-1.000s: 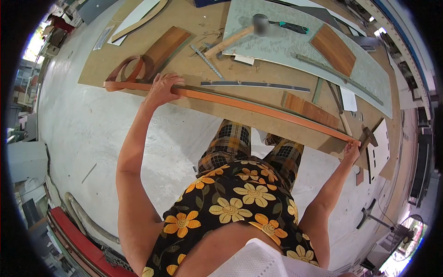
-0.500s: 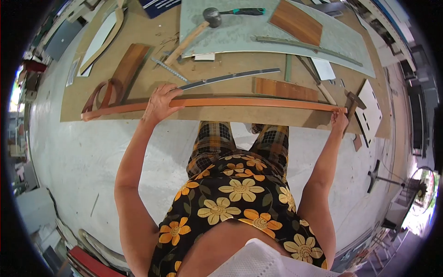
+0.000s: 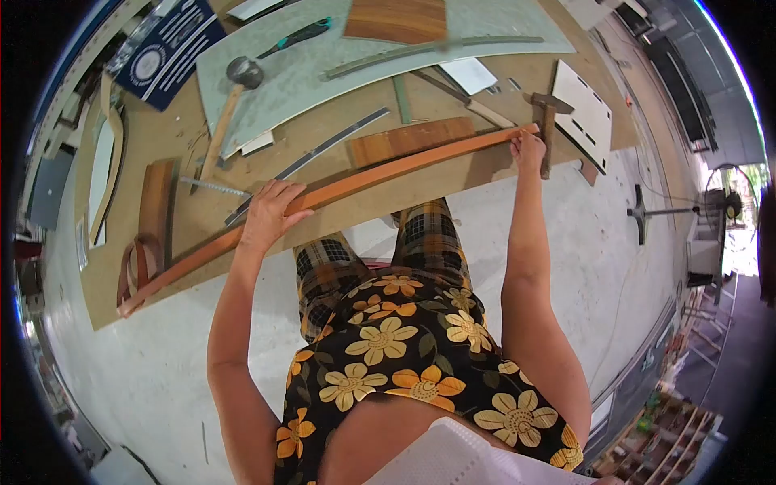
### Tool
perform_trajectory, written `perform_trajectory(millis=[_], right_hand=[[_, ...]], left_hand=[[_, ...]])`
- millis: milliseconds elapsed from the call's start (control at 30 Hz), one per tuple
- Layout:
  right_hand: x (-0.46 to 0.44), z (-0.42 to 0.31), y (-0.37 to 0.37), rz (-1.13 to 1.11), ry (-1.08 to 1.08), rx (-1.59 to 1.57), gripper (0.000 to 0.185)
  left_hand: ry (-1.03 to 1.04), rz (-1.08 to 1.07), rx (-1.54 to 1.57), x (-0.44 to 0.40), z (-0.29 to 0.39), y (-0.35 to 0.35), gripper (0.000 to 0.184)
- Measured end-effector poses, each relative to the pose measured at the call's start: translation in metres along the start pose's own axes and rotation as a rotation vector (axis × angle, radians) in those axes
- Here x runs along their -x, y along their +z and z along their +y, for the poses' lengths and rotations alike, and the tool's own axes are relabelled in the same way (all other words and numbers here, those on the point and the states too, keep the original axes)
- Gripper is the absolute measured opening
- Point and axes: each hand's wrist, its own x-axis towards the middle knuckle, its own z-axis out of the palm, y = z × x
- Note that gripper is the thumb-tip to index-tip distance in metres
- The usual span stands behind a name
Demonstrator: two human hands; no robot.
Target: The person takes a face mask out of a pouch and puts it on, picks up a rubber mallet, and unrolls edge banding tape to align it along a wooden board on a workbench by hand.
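Observation:
A long orange-brown strip (image 3: 404,168) runs along the table's near edge, and its left end curls back into a loop. My left hand (image 3: 273,213) lies over the strip left of its middle, with fingers stretched out and thumb apart. At the strip's right end, my right hand (image 3: 528,152) pinches it between closed fingers. A hammer (image 3: 550,113) lies right beside that hand. Behind the strip are a short wood-grain board (image 3: 412,141) and a thin dark metal strip (image 3: 333,142), whose near end is close to my left hand.
On the table (image 3: 113,275) lie a mallet (image 3: 244,73), a green-black handled tool (image 3: 301,35), a pale green sheet (image 3: 279,89), and a wood-grain plank (image 3: 157,206). A white slotted panel (image 3: 584,113) lies at right. A fan (image 3: 731,202) stands beyond, on the floor side.
The view has turned, so the table and strip now slant up to the right. Both hands keep about the same places on the strip.

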Motion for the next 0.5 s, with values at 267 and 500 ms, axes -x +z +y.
perform_trajectory(millis=[267,500], right_hand=[[0.007,0.002,0.000,0.006,-0.041,-0.022,0.012],[0.013,0.000,0.003,0.050,-0.065,0.030,0.013]], left_hand=[[0.094,-0.028,0.050,-0.041,0.031,0.030,0.039],[0.174,-0.096,0.018,-0.067,0.050,0.044,0.045]])
